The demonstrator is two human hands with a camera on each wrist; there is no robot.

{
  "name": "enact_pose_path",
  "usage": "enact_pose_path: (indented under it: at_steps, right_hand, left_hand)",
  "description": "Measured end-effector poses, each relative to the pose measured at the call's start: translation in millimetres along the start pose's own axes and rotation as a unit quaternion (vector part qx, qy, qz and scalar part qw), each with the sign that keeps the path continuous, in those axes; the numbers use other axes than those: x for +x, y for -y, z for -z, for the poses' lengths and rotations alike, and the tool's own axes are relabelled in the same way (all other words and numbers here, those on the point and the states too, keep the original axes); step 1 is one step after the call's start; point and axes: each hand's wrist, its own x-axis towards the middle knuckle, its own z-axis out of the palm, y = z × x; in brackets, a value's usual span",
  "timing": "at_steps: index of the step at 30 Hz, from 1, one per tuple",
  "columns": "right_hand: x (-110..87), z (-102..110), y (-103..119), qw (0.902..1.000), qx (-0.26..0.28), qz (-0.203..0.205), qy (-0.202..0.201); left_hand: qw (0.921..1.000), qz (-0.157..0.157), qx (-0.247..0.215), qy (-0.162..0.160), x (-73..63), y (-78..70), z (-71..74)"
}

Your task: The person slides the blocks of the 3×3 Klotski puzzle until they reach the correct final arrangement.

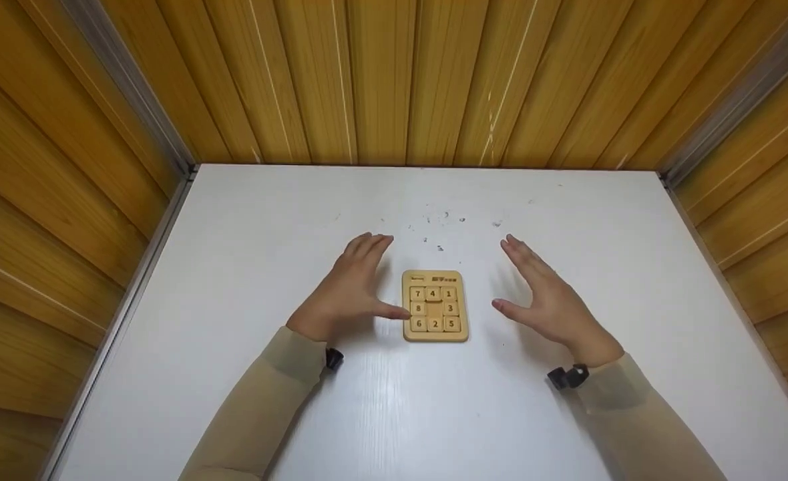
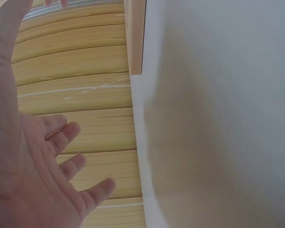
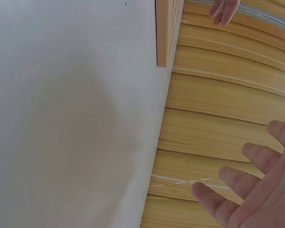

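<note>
A wooden sliding number puzzle (image 1: 435, 337) lies flat on the table between the two hands. Its numbered tiles read 7, 4, 1 across the top row, 8 and 3 at the sides of the middle row, and 6, 2, 5 along the bottom; the centre square is bare. My left hand (image 1: 348, 287) is spread just left of it, thumb tip overlapping the puzzle's left edge in the head view. To the right, apart from the puzzle, my right hand (image 1: 554, 304) is held with fingers extended and thumb out. Both palms face inward and hold nothing.
The white table (image 1: 234, 267) has small dark marks (image 1: 440, 248) beyond the puzzle. Yellow wood-look panels (image 1: 380, 80) wall the back and both sides, with metal strips (image 1: 133, 87) at the corners. Each wrist wears a dark strap piece (image 1: 334, 359).
</note>
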Motion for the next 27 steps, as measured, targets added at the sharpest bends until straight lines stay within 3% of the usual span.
enact_pose_path:
  at_steps: [12,27]
  right_hand:
    - [-6.3,-11.3,17.1,0.9993,0.012,0.032,0.014]
    - [-9.8,-28.2,25.6,0.9953,0.019,0.093,0.022]
  left_hand:
    - [0.9995,-0.01,-0.018,0.022,3.1,-5.7,-11.0]
    - [0.9985,-0.012,-0.032,0.042,6.5,-1.9,-23.9]
